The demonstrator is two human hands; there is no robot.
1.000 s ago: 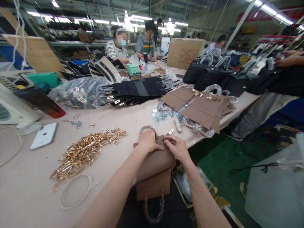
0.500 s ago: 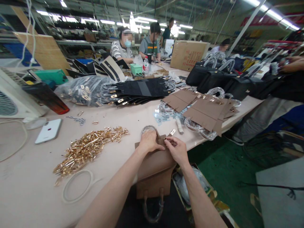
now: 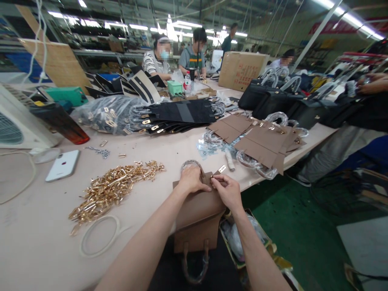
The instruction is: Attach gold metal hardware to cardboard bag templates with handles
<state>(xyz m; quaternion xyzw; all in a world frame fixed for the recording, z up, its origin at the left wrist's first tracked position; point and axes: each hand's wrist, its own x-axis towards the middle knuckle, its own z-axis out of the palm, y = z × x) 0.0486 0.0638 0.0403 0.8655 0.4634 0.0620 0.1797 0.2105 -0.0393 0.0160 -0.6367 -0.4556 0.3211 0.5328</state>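
Note:
A brown handbag [image 3: 197, 238] hangs over the table's front edge, one plastic-wrapped handle [image 3: 195, 279] dangling below. Its upper part lies on the tabletop, where my left hand [image 3: 192, 181] grips it beside the other wrapped handle [image 3: 190, 162]. The left thumb points toward my right hand [image 3: 227, 190], whose thumb and finger pinch a small gold-coloured metal fitting [image 3: 211, 176] at the bag's surface. Just beyond those fingertips a narrow brown strap with a gold slotted plate [image 3: 222, 169] sticks out. The fingers partly hide the fitting.
Left of my arms lie a heap of gold fittings [image 3: 113, 192], a tape roll [image 3: 117, 230] and a phone [image 3: 62, 165]. Brown bag panels [image 3: 260, 141] are stacked right, black panels [image 3: 182, 111] behind. An open box [image 3: 239, 238] stands below the edge. Co-workers [image 3: 194, 54] sit across.
The view has shifted slightly. My right hand still pinches at the same spot, and the strap's gold plate points a little farther right. My left hand keeps its place on the bag.

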